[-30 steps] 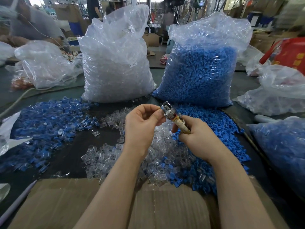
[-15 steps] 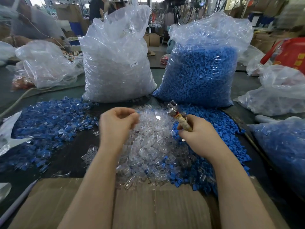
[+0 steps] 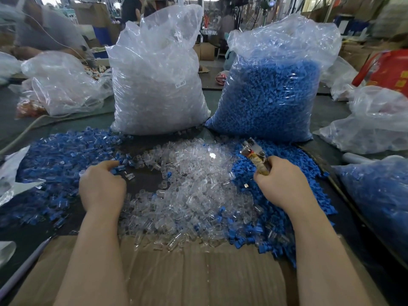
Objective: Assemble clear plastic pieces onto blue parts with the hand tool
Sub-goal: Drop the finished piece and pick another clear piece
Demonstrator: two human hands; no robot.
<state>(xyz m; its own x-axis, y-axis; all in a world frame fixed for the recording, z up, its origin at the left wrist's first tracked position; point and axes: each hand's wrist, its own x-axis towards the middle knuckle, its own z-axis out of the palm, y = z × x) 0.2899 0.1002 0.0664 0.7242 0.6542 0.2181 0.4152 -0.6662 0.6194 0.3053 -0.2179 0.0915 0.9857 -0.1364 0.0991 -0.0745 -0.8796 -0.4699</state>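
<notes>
Head view: I see a dark table (image 3: 145,184) in a cluttered workshop. At its far side stand two tall plastic sacks, side by side: the left sack (image 3: 156,85) is filled with clear pieces, the right sack (image 3: 271,93) with blue parts. A loose heap of clear plastic pieces (image 3: 198,186) lies at the table centre. A heap of blue parts (image 3: 287,208) lies to its right, touching it. A spread of blue pieces with clear caps (image 3: 57,168) lies to its left. A flattened cardboard sheet (image 3: 198,274) covers the near edge.

My left hand (image 3: 102,186) rests at the edge of the left spread, fingers curled downward; I cannot tell whether it holds a piece. My right hand (image 3: 280,182) is clamped around the handle of the hand tool (image 3: 254,154), over the blue heap; the tool's metal head points up and away.
</notes>
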